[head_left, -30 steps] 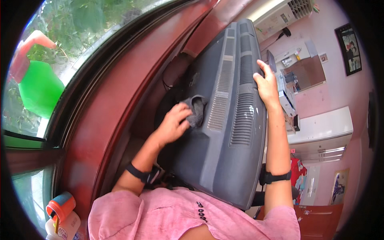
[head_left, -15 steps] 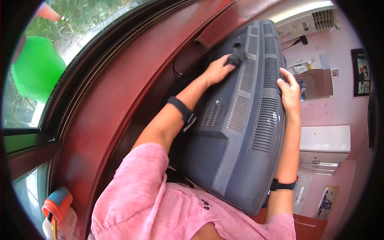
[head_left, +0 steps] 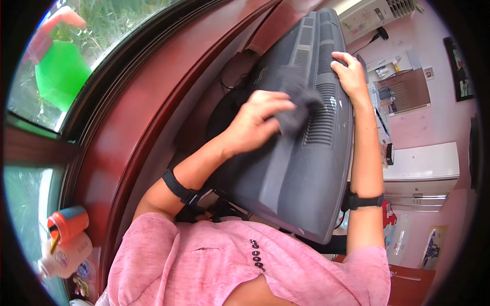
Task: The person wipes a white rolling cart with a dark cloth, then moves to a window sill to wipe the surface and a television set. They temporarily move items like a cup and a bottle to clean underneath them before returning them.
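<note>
A large dark grey box-shaped television (head_left: 301,188) leans in front of me, its back with slotted vents facing up. My left hand (head_left: 258,120) is closed on a dark grey cloth (head_left: 301,102), which lies against the television's back, across the vent slots. Motion smears the cloth and the fingertips near it. Curled over the television's right edge is my right hand (head_left: 351,74), its fingers resting on the casing near the upper vents.
A red-brown wooden sill (head_left: 127,112) curves along the left, beside a window with a green object (head_left: 62,76) in view. An orange cup (head_left: 71,223) and a white bottle (head_left: 66,255) stand at lower left. White cabinets (head_left: 421,160) are on the right, and a cable (head_left: 232,81) lies behind the television.
My left hand and the cloth have come nearer to me and right over the television's vents. My right hand stays on the edge. The whole view has shifted a little.
</note>
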The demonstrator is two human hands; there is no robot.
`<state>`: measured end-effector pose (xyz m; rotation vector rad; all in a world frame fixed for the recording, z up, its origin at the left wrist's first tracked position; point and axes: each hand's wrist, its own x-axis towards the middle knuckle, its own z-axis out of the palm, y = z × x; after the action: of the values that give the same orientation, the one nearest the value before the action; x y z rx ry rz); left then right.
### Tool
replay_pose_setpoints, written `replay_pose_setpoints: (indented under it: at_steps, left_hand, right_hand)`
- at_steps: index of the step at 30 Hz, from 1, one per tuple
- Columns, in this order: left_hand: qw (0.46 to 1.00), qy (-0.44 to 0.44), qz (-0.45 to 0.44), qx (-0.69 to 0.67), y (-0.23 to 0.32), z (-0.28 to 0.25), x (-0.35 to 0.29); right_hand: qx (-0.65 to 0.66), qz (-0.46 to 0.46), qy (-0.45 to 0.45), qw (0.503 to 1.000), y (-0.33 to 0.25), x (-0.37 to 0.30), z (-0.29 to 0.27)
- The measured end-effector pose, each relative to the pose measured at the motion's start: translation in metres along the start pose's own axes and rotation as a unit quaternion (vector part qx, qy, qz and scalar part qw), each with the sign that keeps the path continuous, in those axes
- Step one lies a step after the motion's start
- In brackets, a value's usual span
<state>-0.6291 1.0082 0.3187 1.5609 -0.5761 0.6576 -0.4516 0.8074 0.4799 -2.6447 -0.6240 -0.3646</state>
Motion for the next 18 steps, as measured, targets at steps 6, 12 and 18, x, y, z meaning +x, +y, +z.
replay_pose_setpoints:
  at_steps: [6, 12, 18]
  left_hand:
    - [0.992, -0.104, 0.050, -0.051, 0.123, -0.019, -0.050]
    - [0.995, -0.046, 0.080, 0.040, 0.160, 0.009, -0.051]
    - [0.984, -0.051, -0.078, 0.151, 0.129, 0.025, 0.056]
  right_hand:
    - [-0.016, -0.009, 0.029, 0.999, -0.008, -0.014, -0.002]
    - [-0.009, 0.018, 0.012, 1.000, -0.009, -0.003, 0.002]
    - [-0.065, 0.009, -0.018, 0.998, -0.009, 0.001, 0.007]
